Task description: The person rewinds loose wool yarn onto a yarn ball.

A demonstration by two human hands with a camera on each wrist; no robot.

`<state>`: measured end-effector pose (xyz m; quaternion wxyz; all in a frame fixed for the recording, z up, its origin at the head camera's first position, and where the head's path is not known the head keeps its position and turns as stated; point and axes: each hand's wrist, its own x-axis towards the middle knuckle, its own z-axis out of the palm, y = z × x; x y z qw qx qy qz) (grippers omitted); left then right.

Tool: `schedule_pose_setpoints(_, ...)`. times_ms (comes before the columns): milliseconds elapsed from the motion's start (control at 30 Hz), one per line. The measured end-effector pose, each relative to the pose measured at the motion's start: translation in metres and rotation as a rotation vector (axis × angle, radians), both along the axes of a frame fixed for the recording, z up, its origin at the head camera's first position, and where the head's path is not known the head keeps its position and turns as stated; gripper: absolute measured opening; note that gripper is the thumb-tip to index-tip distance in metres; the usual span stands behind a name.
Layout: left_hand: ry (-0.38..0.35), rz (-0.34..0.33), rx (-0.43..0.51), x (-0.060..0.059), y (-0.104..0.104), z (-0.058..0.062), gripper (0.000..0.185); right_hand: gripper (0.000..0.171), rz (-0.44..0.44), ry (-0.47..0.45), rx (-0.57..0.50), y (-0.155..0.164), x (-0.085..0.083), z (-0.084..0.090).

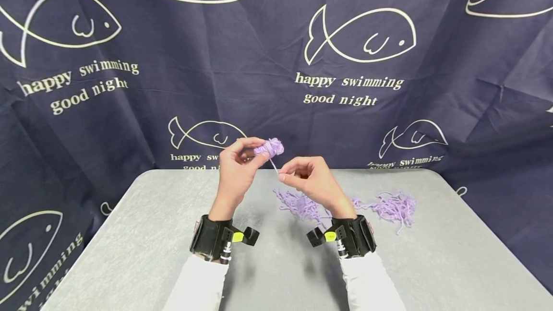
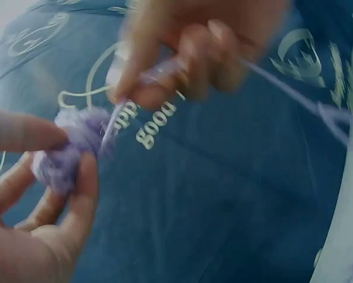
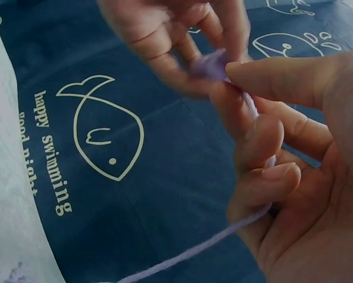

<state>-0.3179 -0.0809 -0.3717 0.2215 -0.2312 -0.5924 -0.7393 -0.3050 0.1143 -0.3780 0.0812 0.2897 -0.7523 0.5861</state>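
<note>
My left hand (image 1: 236, 173) grips a small wound bundle of purple yarn (image 1: 273, 148) between thumb and fingers, raised above the table's far side. A single strand (image 1: 274, 165) runs from the bundle to my right hand (image 1: 314, 180), which pinches it between thumb and forefinger. In the right wrist view the strand (image 3: 191, 252) passes under the other curled fingers and trails off below. The left wrist view shows the yarn bundle (image 2: 82, 138) held at the fingertips, with the right hand (image 2: 194, 53) blurred close beside it.
On the grey table (image 1: 173, 234) lies a loose tangle of purple yarn (image 1: 302, 207), partly behind the right forearm. A second tangle (image 1: 395, 209) lies farther right, joined by strands. A dark blue curtain (image 1: 276, 85) with fish drawings hangs behind the table's far edge.
</note>
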Motion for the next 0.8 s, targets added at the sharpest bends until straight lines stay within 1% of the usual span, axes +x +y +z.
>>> schedule_pose_setpoints(33,0.01,0.059,-0.063,-0.001,0.0,-0.001,0.023,0.008,0.003,0.01,-0.005,0.0,0.001,0.001)
schedule_pose_setpoints(67,0.017,0.103,-0.127,-0.001,-0.001,-0.003,0.022,0.008,0.006,0.019,-0.014,0.0,0.001,0.001)
schedule_pose_setpoints(133,0.03,0.147,-0.246,-0.002,-0.002,-0.005,0.02,0.008,0.003,0.037,-0.043,0.001,0.002,0.002)
schedule_pose_setpoints(200,0.039,0.139,-0.348,-0.002,-0.003,-0.007,0.02,0.007,-0.011,0.05,-0.083,0.002,0.002,0.003)
schedule_pose_setpoints(267,0.048,0.102,-0.444,-0.002,-0.005,-0.007,0.019,0.007,-0.032,0.057,-0.13,0.004,0.002,0.004)
schedule_pose_setpoints(300,0.054,0.072,-0.483,-0.002,-0.006,-0.007,0.018,0.008,-0.045,0.058,-0.156,0.005,0.002,0.004)
schedule_pose_setpoints(367,0.051,-0.015,-0.532,-0.001,-0.008,-0.007,0.018,0.009,-0.07,0.059,-0.208,0.007,0.001,0.004)
schedule_pose_setpoints(433,0.039,-0.126,-0.55,0.0,-0.009,-0.006,0.018,0.012,-0.099,0.059,-0.263,0.009,0.001,0.005)
schedule_pose_setpoints(500,0.025,-0.242,-0.546,0.0,-0.01,-0.005,0.019,0.013,-0.126,0.047,-0.323,0.011,-0.001,0.005)
schedule_pose_setpoints(567,0.008,-0.353,-0.507,0.001,-0.011,-0.004,0.019,0.013,-0.152,0.031,-0.381,0.012,-0.002,0.005)
schedule_pose_setpoints(667,-0.006,-0.506,-0.393,0.003,-0.011,-0.002,0.02,0.013,-0.178,0.002,-0.429,0.013,-0.002,0.005)
schedule_pose_setpoints(733,-0.018,-0.6,-0.283,0.004,-0.012,-0.001,0.021,0.013,-0.186,-0.009,-0.417,0.013,-0.003,0.004)
schedule_pose_setpoints(800,-0.016,-0.675,-0.183,0.005,-0.013,0.0,0.023,0.013,-0.179,-0.017,-0.376,0.012,-0.004,0.003)
